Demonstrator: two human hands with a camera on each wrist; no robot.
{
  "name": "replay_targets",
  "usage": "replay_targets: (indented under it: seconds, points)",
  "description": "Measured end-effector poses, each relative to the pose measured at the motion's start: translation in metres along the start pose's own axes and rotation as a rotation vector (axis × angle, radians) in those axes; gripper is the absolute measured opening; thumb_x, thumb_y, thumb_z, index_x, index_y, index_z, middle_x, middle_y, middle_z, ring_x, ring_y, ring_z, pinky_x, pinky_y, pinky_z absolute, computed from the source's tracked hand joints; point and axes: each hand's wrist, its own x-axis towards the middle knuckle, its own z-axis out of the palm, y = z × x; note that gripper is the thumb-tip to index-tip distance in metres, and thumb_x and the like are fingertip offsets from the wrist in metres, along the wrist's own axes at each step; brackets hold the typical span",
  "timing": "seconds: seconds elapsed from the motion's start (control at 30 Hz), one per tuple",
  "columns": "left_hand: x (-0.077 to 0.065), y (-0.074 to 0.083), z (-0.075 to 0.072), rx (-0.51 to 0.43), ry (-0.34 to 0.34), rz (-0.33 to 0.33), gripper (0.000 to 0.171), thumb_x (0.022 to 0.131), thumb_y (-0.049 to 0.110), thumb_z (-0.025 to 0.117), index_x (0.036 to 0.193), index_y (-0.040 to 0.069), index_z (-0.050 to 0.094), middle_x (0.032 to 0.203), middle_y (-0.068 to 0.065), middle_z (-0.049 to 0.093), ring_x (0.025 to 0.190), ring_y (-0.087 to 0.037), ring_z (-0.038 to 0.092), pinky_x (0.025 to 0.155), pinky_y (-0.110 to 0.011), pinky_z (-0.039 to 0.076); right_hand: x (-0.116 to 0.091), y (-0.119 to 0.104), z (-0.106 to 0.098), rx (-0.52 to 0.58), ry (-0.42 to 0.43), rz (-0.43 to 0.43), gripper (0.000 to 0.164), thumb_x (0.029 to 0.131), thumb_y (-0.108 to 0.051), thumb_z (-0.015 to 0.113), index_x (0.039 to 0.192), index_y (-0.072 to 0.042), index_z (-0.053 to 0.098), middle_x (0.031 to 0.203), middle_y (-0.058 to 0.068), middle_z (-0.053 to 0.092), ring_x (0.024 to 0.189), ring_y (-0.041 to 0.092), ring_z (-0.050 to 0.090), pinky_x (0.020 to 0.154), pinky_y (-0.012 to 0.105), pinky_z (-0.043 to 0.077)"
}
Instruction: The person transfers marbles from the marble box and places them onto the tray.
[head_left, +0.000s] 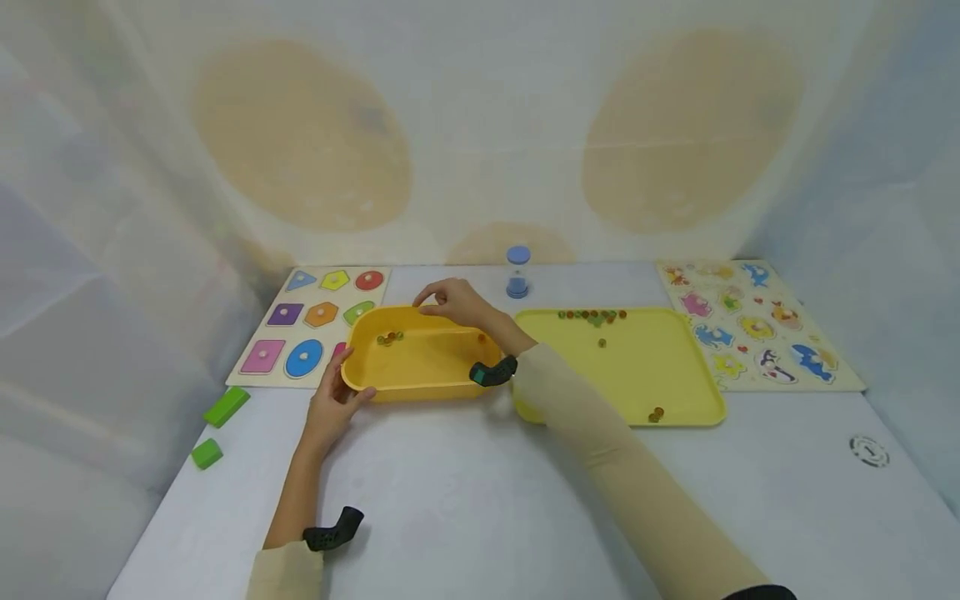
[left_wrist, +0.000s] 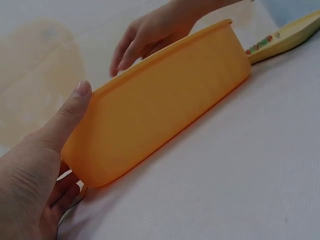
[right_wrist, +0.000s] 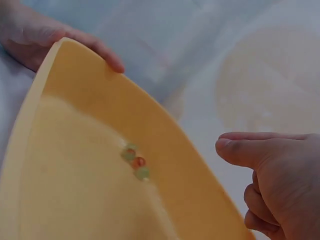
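Note:
A deep orange-yellow plastic basin (head_left: 420, 392) stands left of centre on the table, with several small green and orange beads (head_left: 389, 338) near its far left side. My left hand (head_left: 330, 410) grips its left end, thumb at the rim and fingers round the outside, as the left wrist view shows. Over the far rim is my right hand (head_left: 459, 302). In the right wrist view, this hand (right_wrist: 280, 180) is apart from the basin wall (right_wrist: 165, 135); thumb and index finger extend close together, the others bend, and no held thing is visible. One orange bead (head_left: 482, 338) lies at the basin's right.
Right of the basin lies a flat yellow tray (head_left: 667, 367) holding several beads (head_left: 592, 315). A shape puzzle board (head_left: 257, 329) and an animal puzzle board (head_left: 750, 337) flank them. A small blue-capped hourglass (head_left: 517, 272) stands behind; green blocks (head_left: 227, 407) lie at left.

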Motion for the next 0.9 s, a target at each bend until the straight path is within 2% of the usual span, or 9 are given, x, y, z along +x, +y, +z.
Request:
replay_targets:
  seconds: [0.1,0.17,0.23,0.33,0.4,0.57,0.77,0.9]
  points:
    - [-0.001,0.0,-0.002,0.0,0.003,-0.011,0.073,0.078,0.036,0.067,0.137,0.042,0.024,0.145,-0.001,0.029,0.13,-0.025,0.032,0.104,-0.044,0.03,0.014,-0.004,0.018,0.016,-0.074,0.031,0.019,0.085,-0.018,0.062,0.102,-0.012,0.067,0.064,0.003,0.054,0.044,0.011,0.027,0.046,0.02,0.027]
    - [-0.001,0.0,-0.002,0.0,0.0,-0.011,0.073,0.078,0.036,0.067,0.137,0.042,0.024,0.145,-0.001,0.03,0.13,-0.024,0.033,0.104,-0.044,0.031,0.02,-0.005,0.027,0.016,-0.124,0.076,0.019,0.085,-0.017,0.061,0.103,-0.013,0.067,0.078,0.007,0.06,0.048,0.012,0.031,0.048,0.019,0.029]
    - [0.0,0.0,-0.002,-0.004,-0.001,-0.006,0.073,0.078,0.036,0.067,0.137,0.042,0.024,0.145,-0.002,0.03,0.13,-0.025,0.033,0.103,-0.044,0.031,0.024,-0.004,0.035,0.006,-0.159,0.123,0.019,0.086,-0.017,0.061,0.103,-0.014,0.067,0.095,0.004,0.062,0.057,0.011,0.038,0.053,0.018,0.033]
    - [0.001,0.0,-0.002,-0.008,-0.003,0.006,0.072,0.079,0.037,0.066,0.137,0.042,0.024,0.145,-0.001,0.03,0.13,-0.024,0.033,0.104,-0.043,0.03,0.026,-0.002,0.043,-0.002,-0.205,0.185,0.021,0.087,-0.016,0.059,0.106,-0.017,0.066,0.103,0.004,0.06,0.074,0.014,0.045,0.063,0.02,0.039]
    - [0.001,-0.001,-0.002,-0.014,-0.004,0.012,0.071,0.079,0.037,0.066,0.137,0.042,0.024,0.145,-0.001,0.03,0.13,-0.025,0.033,0.104,-0.044,0.03,0.027,-0.001,0.047,-0.024,-0.225,0.211,0.022,0.087,-0.017,0.058,0.109,-0.018,0.064,0.111,0.0,0.058,0.086,0.014,0.046,0.073,0.021,0.041]
    - [-0.001,-0.001,-0.002,-0.018,-0.011,0.013,0.071,0.079,0.037,0.066,0.137,0.042,0.024,0.145,-0.002,0.029,0.13,-0.025,0.032,0.105,-0.044,0.029,0.027,0.003,0.055,-0.072,-0.243,0.234,0.026,0.086,-0.021,0.059,0.112,-0.019,0.063,0.118,0.0,0.055,0.092,0.015,0.046,0.085,0.024,0.042]
    - [-0.002,0.001,-0.001,-0.008,-0.007,0.008,0.072,0.079,0.037,0.066,0.137,0.042,0.024,0.145,-0.002,0.03,0.13,-0.024,0.033,0.104,-0.043,0.03,0.029,0.005,0.058,-0.096,-0.258,0.207,0.026,0.086,-0.022,0.06,0.111,-0.019,0.063,0.116,-0.004,0.058,0.101,0.014,0.049,0.091,0.024,0.042]
    - [-0.001,0.001,0.0,-0.019,-0.001,0.028,0.072,0.079,0.035,0.066,0.138,0.037,0.025,0.144,-0.003,0.03,0.129,-0.025,0.034,0.104,-0.044,0.031,0.029,0.004,0.059,-0.117,-0.262,0.191,0.024,0.086,-0.022,0.06,0.109,-0.019,0.064,0.112,-0.006,0.06,0.106,0.014,0.049,0.095,0.026,0.04]
